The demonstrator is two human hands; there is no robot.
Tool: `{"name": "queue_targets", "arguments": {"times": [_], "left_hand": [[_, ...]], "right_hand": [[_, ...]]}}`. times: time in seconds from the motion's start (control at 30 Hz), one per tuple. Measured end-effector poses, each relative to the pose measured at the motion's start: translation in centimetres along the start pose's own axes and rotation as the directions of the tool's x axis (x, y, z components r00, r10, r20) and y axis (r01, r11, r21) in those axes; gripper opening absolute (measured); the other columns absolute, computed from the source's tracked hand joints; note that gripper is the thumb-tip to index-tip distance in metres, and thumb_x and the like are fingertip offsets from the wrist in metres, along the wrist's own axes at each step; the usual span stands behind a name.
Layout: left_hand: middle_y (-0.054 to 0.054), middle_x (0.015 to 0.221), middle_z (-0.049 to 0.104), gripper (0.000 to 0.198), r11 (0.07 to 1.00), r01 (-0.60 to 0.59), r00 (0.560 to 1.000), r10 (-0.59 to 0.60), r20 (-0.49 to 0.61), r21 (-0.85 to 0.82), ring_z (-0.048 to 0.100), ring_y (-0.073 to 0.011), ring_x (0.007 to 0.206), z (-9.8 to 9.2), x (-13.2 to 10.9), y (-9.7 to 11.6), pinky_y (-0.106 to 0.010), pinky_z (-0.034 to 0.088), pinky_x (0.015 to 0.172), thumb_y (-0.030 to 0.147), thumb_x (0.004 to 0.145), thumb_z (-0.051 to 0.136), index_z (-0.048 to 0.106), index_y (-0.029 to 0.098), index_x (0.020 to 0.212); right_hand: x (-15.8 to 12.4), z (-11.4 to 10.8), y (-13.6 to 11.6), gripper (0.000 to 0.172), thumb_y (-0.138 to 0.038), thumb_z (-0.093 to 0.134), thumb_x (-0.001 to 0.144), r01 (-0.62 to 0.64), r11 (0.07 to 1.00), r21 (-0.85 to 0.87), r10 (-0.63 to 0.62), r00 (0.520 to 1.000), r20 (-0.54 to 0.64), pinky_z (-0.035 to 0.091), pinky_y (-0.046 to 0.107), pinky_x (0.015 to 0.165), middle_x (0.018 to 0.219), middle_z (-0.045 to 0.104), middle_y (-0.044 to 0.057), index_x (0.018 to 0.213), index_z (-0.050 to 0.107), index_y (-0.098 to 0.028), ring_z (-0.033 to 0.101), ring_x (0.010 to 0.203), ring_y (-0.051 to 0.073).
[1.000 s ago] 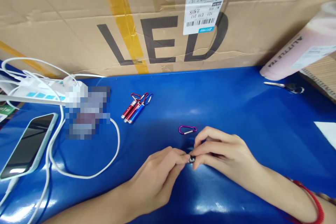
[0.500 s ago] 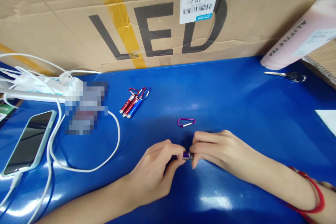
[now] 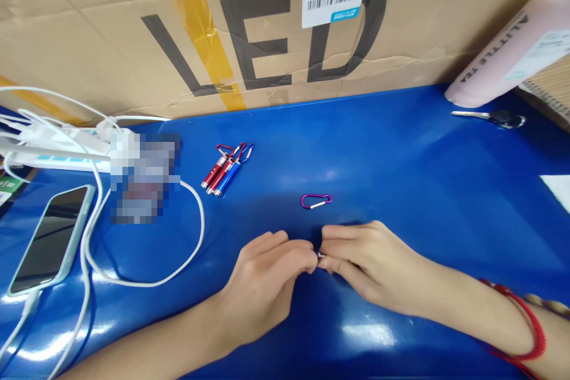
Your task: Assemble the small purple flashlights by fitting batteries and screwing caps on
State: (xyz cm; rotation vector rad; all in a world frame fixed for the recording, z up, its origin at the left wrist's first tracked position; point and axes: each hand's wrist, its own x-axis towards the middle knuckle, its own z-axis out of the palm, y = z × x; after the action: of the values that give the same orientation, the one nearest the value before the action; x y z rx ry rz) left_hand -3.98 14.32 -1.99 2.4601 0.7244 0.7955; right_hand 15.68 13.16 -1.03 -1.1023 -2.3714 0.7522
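My left hand (image 3: 267, 282) is closed around a small purple penlight (image 3: 319, 255), and only a sliver of it shows between my hands. My right hand (image 3: 365, 258) pinches the penlight's silver end, its fingertips almost meeting the left ones. Just beyond the hands, a loose purple carabiner (image 3: 317, 205) with a silver gate lies on the blue table (image 3: 401, 172). Farther back on the left, two red penlights (image 3: 214, 172) and a blue penlight (image 3: 228, 179) rest side by side, each with a carabiner clipped on.
A large cardboard box (image 3: 111, 41) marked LED walls off the back. On the left are a phone (image 3: 51, 237), a power strip (image 3: 66, 154) and a looped white cable (image 3: 201, 219). A pink bottle (image 3: 485, 65) and a key (image 3: 503, 119) are at the right rear.
My hands have drawn closer together, and the purple penlight's body, visible between them before, is now mostly covered by my fingers. The view has tilted slightly downward.
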Motion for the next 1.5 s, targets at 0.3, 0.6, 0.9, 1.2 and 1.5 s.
{"name": "queue_targets", "arguments": {"times": [0.3,0.6,0.9,1.2,1.5], "left_hand": [[0.002,0.089,0.069,0.03,0.997,-0.04,0.998,0.043,-0.051,0.066,0.044,-0.0116,0.06,-0.2,0.3,0.3,-0.026,0.033,0.057,-0.007,0.079,0.042,0.049,0.021,0.088],[-0.001,0.088,0.067,0.017,0.996,0.079,0.992,-0.082,-0.096,-0.033,0.053,-0.0116,0.066,0.2,0.2,0.4,-0.026,0.043,0.068,0.007,0.086,0.048,0.048,0.019,0.097],[-0.004,0.095,0.064,0.025,0.953,0.223,0.973,-0.232,-0.018,-0.207,0.063,-0.0137,0.086,0.1,0.5,0.4,-0.024,0.052,0.076,0.013,0.087,0.05,0.049,0.018,0.112],[-0.003,0.074,0.065,0.016,0.978,0.151,0.985,-0.161,-0.06,-0.146,0.058,-0.0126,0.062,-0.4,0.8,0.5,-0.023,0.048,0.058,0.014,0.087,0.052,0.06,0.016,0.1],[-0.002,0.074,0.063,0.018,0.96,0.179,0.983,-0.183,0.003,-0.216,0.057,-0.0111,0.059,-0.4,0.9,0.1,-0.02,0.045,0.055,0.013,0.088,0.049,0.057,0.015,0.103]], "right_hand": [[-0.1,0.5,-0.7,0.038,-0.02,0.036,0.093,-0.118,0.944,0.309,0.13,0.991,-0.017,0.035,0.019,0.052,0.058,0.051,-0.002,0.061,0.055,-0.015,0.048,0.051,0.007],[0.0,0.3,-0.6,0.04,-0.023,0.033,0.096,-0.076,0.95,0.304,0.094,0.995,-0.045,0.037,0.019,0.056,0.061,0.049,-0.002,0.062,0.053,-0.015,0.048,0.055,0.007],[0.0,-0.4,0.3,0.038,-0.025,0.03,0.097,0.006,1.0,0.014,-0.005,0.999,-0.051,0.034,0.021,0.051,0.065,0.051,0.0,0.068,0.052,-0.016,0.047,0.056,0.009],[0.1,-0.6,0.6,0.046,-0.03,0.024,0.099,0.109,0.958,-0.264,-0.131,0.989,-0.064,0.026,0.025,0.044,0.062,0.048,-0.001,0.068,0.054,-0.016,0.042,0.047,0.009],[0.5,-0.7,0.7,0.045,-0.028,0.021,0.099,0.103,0.971,-0.215,-0.111,0.994,-0.024,0.028,0.026,0.046,0.061,0.047,-0.002,0.067,0.05,-0.016,0.042,0.048,0.01]]}}
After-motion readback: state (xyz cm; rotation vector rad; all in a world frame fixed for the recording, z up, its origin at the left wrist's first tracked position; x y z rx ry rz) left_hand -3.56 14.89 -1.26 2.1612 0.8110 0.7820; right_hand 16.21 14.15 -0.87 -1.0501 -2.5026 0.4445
